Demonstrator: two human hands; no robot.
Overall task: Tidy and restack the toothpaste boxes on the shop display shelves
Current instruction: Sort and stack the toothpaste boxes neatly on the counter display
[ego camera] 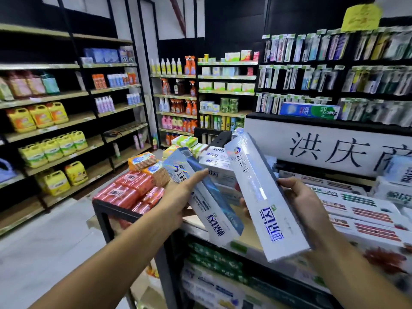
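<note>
My left hand [178, 201] grips a long silver-and-blue toothpaste box [205, 197], tilted with its far end up and to the left. In my right hand [305, 204] I hold a second, silver-white toothpaste box [263, 192], tilted the same way and slightly higher. Both boxes hover above the display shelf [200, 229]. Behind them sits a stack of white toothpaste boxes [214, 162]. More white boxes with red print [365, 210] lie flat on the shelf to the right.
Red wrapped packs [127, 188] and orange soap boxes [142, 160] fill the shelf's left end. Green and blue toothpaste boxes [214, 264] lie on lower shelves. A white sign with black characters [334, 148] stands behind, toothbrushes [334, 70] hanging above. Detergent shelves [51, 121] line the aisle at left.
</note>
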